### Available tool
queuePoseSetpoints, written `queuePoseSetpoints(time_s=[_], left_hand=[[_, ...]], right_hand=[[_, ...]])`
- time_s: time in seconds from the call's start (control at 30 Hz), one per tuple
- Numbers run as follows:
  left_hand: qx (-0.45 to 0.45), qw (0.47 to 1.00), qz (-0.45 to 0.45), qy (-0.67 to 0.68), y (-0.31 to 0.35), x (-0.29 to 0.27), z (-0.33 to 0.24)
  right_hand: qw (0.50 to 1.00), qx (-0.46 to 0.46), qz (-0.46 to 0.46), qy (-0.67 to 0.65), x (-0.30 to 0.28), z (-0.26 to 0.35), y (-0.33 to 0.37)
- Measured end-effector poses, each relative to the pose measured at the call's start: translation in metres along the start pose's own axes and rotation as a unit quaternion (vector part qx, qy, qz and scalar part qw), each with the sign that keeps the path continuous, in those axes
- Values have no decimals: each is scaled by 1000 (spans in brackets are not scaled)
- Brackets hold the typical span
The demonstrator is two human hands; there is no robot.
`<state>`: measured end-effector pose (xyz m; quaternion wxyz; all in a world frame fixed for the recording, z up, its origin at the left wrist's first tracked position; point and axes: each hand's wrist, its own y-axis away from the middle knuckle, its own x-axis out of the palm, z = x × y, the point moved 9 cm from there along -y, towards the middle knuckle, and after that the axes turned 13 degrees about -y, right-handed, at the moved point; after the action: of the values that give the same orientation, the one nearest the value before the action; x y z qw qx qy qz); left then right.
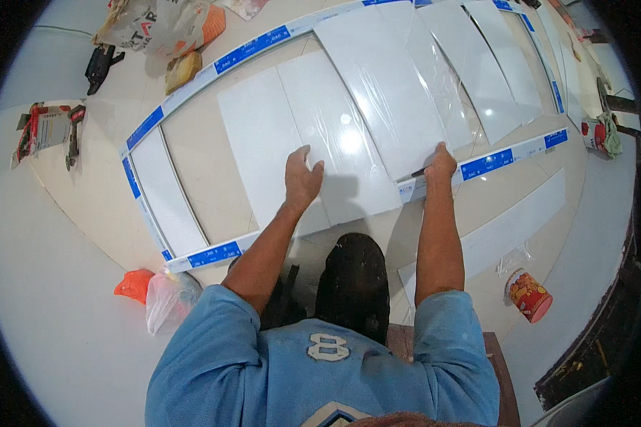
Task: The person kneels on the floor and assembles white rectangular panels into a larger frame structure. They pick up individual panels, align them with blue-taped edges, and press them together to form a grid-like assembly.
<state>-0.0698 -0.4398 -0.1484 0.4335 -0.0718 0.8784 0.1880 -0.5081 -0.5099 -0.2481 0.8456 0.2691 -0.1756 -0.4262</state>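
Observation:
A long white frame (486, 166) with blue-printed film strips lies on the tiled floor in front of me. Glossy white panels lie across it: a double-width one (292, 107) at the middle, and a film-covered panel (377, 85) to its right. Over the middle panel is my left hand (304, 181), thumb and fingers apart, holding nothing; whether it touches the surface I cannot tell. My right hand (441, 165) is closed around a thin dark pen-like tool (419, 173), by the near corner of the film-covered panel. The fingers hide most of this tool.
More white panels (491, 85) lie to the right; a loose white strip (513, 220) rests nearer me. A red snack tub (528, 295) lies at right, plastic bags (171, 302) at near left. A black power tool (101, 70) and a large sack (164, 28) are at far left.

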Motion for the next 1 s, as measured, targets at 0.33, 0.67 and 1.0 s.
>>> queuePoseSetpoints(time_s=[0.33, 0.67, 1.0], left_hand=[[-156, 946, -228, -171, 47, -70, 118], [-281, 927, -54, 242, 22, -12, 279], [-325, 893, -64, 304, 52, -46, 362]], right_hand=[[813, -244, 233, 474, 12, 17, 115], [751, -320, 127, 563, 37, -17, 208], [768, -317, 177, 528, 61, -52, 236]])
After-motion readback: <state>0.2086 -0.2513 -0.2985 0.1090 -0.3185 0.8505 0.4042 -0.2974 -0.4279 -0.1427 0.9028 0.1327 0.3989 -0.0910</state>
